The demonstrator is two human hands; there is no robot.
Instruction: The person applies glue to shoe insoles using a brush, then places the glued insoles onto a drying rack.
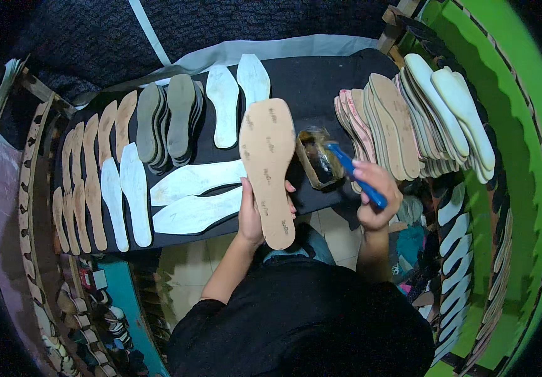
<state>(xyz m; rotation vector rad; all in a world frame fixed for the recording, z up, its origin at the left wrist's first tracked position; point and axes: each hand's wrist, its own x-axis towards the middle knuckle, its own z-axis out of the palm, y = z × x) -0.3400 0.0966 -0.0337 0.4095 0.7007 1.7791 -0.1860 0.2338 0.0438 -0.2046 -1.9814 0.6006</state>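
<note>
A tan insole (268, 169) stands upright in my left hand (251, 212), gripped near its narrower lower half, with the thumb along its left edge and fingertips showing at its right. Dark repeated print marks its face. My right hand (381, 200) is closed round the blue handle of a brush (360, 178), tilted with its head toward the upper left. The head is over a worn, see-through, box-shaped container (311, 178) with something dark brown inside; whether the bristles touch it I cannot tell. Two white insoles (202, 210) lie just left of my left hand.
On the black-covered table (312, 78), grey insole stacks (181, 119), white insoles (223, 107) and rows of tan insoles (95, 207) fill the left side. Tall stacks of tan, pink and white insoles (393, 125) crowd the right. Racks (456, 251) flank both sides.
</note>
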